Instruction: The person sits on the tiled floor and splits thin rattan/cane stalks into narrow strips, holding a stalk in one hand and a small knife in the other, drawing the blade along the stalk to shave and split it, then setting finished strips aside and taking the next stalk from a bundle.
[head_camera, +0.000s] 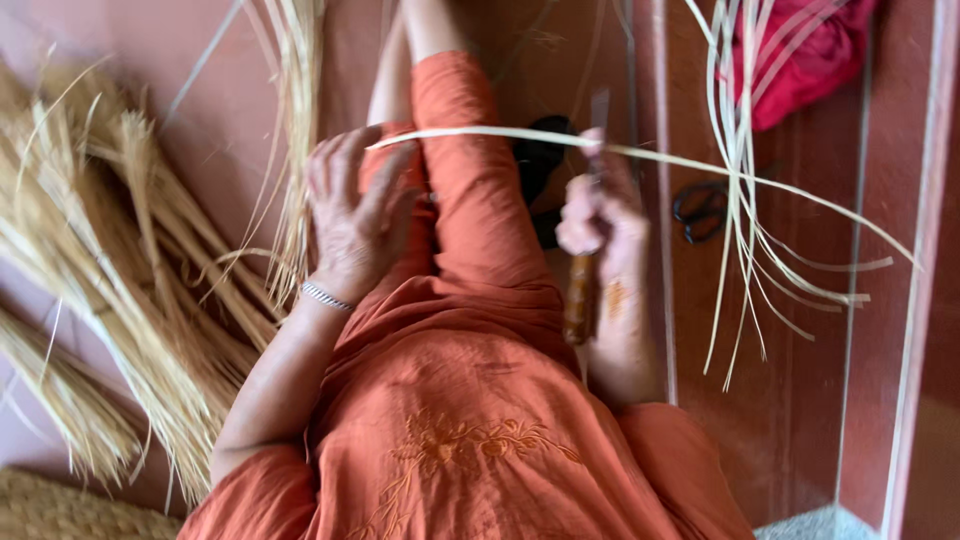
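Observation:
I look down at my lap in orange clothing. My left hand (352, 215) rests on my knee, its fingers pinching the near end of a long pale straw strip (480, 134). The strip runs to the right across my leg and past my right hand (600, 215). My right hand grips a knife with a brown wooden handle (580, 300); its blade (598, 110) points up against the strip. A silver bangle (327, 296) circles my left wrist.
Bundles of dry straw (110, 260) lie on the floor at the left. Several loose pale strips (745, 200) hang at the right. Black scissors (702, 210) lie on the reddish floor, a red cloth (810, 55) at top right. A woven mat (60, 510) shows at bottom left.

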